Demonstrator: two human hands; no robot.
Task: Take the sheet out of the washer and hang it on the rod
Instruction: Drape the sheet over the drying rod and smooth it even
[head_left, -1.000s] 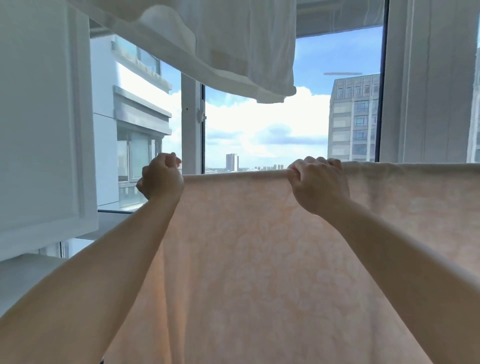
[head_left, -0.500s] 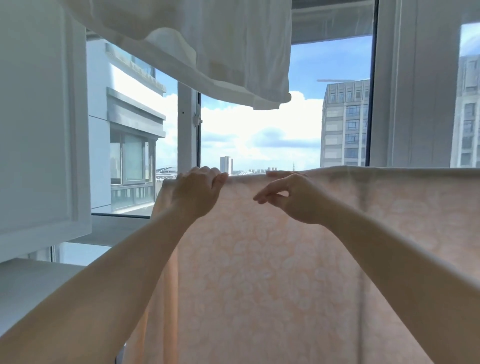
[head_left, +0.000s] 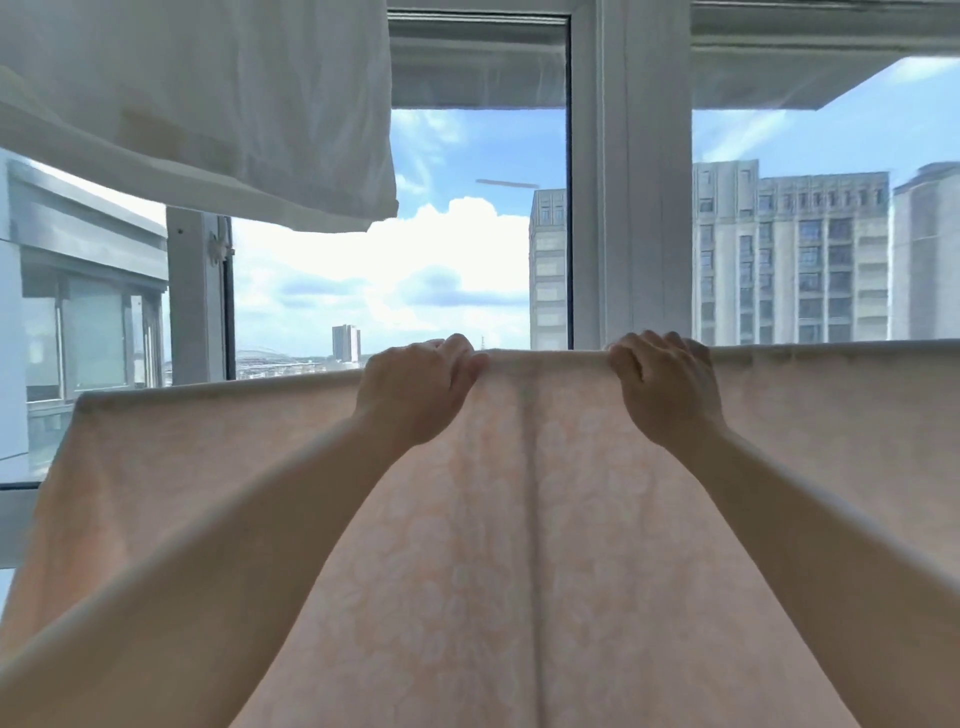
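Peach cotton fills everything close to me: the sheet (head_left: 519, 545), printed with a pale flower pattern, hangs down in front of my forearms and hides whatever lies below and behind it. A dark vertical crease runs down its middle between my wrists. At its top fold, my left hand (head_left: 415, 387) is curled tight, fingers and thumb gripping the fabric just left of centre. My right hand (head_left: 662, 387) does the same just right of centre, knuckles up, fingers wrapped over the edge. The fold runs level across to the right edge of view and slopes away to a corner on the left; the rod itself is covered, so I cannot see it. Above my left hand a white cloth (head_left: 208, 104) hangs down from overhead. Beyond stands the white window frame (head_left: 644, 208), then tall grey buildings (head_left: 789, 260), clouds and blue sky.
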